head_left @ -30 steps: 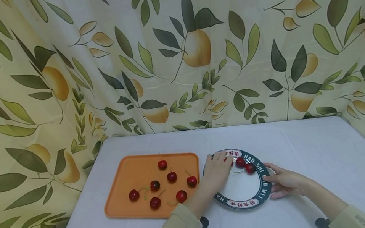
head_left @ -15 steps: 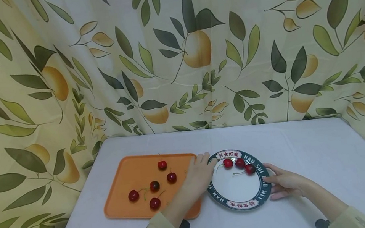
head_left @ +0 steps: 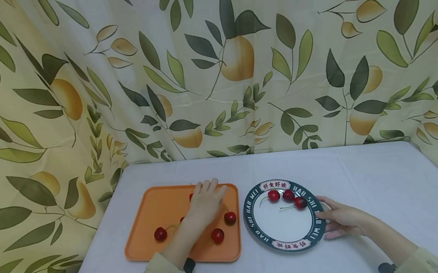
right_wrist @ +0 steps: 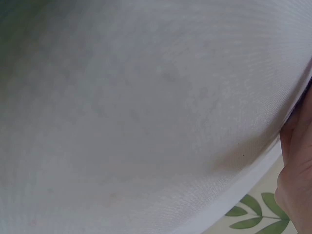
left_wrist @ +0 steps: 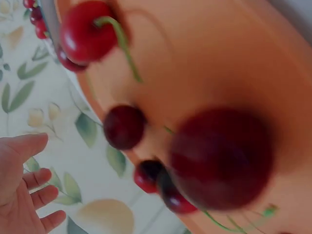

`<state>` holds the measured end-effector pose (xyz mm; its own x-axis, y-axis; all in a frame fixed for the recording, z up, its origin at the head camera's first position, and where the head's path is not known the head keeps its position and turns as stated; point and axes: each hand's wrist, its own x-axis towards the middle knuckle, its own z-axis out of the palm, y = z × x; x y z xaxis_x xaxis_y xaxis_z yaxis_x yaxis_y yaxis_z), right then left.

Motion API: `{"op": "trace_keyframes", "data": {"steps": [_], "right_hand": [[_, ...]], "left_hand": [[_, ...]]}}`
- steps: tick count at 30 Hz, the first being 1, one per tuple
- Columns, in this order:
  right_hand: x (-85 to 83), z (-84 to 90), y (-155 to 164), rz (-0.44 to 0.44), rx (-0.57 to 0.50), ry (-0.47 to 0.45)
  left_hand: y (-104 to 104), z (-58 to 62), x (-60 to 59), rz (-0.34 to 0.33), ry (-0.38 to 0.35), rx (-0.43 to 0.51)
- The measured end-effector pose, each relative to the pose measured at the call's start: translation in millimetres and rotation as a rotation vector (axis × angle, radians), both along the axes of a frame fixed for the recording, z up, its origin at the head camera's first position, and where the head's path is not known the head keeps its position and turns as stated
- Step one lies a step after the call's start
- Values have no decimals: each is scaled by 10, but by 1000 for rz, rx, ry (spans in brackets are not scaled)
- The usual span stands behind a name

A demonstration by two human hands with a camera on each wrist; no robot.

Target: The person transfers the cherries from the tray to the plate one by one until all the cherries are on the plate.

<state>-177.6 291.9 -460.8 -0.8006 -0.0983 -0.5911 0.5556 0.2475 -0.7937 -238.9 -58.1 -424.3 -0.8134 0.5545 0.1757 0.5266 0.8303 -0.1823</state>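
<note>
My left hand is over the orange tray, covering part of it. In the left wrist view its fingers are extended and loosely spread, with nothing between them. Several dark red cherries with green stems lie on the tray, among them one cherry at left and another cherry at right; some are partly hidden by the hand. My right hand grips the right rim of a round plate, thumb on top and fingers at the edge. Three cherries sit at the plate's upper part.
A white cloth covers the table, with bare cloth right of the plate and behind the tray. A curtain printed with leaves and fruit hangs behind and at the left. The right wrist view shows mostly white cloth.
My left hand has left the plate and moved left over the tray. A cherry once under its fingers now lies uncovered on the plate. The right hand stays on the rim.
</note>
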Motion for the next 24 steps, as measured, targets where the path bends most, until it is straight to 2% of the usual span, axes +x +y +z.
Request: {"op": "trace_keyframes", "data": {"steps": [4, 8, 14, 20, 24], "right_hand": [[11, 3, 8, 16, -4, 7], [12, 2, 11, 19, -6, 7], [13, -1, 9, 11, -11, 3], [11, 6, -4, 0, -23, -13], [8, 6, -12, -8, -10, -8]], "left_hand": [[-222, -75, -86, 8, 42, -1], [-420, -123, -191, 41, 33, -8], [-626, -128, -318, 108, -29, -89], [-719, -149, -381, 129, -118, -65], [-753, -173, -437, 134, -145, -67]]}}
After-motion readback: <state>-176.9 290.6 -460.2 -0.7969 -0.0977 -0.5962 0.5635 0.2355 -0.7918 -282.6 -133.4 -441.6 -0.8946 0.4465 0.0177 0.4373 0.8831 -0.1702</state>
